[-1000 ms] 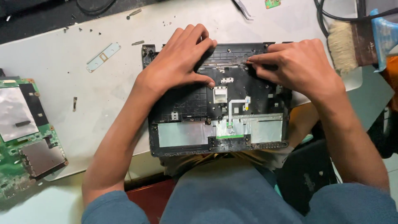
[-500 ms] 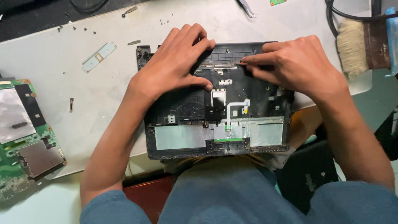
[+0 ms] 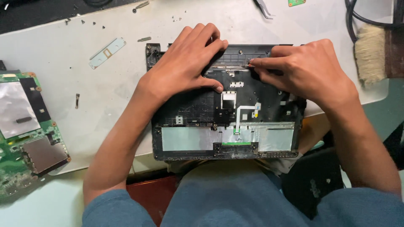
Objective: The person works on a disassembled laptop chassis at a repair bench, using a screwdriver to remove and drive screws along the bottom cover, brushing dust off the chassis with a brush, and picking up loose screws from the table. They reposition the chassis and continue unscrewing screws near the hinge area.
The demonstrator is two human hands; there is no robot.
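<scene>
Hands both on black laptop palmrest shell (image 3: 227,117), which lies inner side up at near edge of white worktop (image 3: 109,96), partly overhanging toward the person's lap. Left hand (image 3: 185,67) flat, fingers spread loosely, pressing down on upper-left part of shell, thumb tip beside a small white connector patch. Right hand (image 3: 307,71) curled, thumb and forefinger pinched on a thin metal strip (image 3: 229,66) along shell's top edge; what exactly sits between the fingertips too small to tell. Silver foil panels (image 3: 185,138) run across shell's lower part, white ribbon cable (image 3: 244,113) in the middle. Green circuit board (image 3: 25,126) lies well apart at left edge of worktop. Small metal bracket (image 3: 107,52) and loose screws (image 3: 77,101) scattered upper left. Brush (image 3: 370,54) at right, near right hand. Tweezers (image 3: 264,8) at top edge.
</scene>
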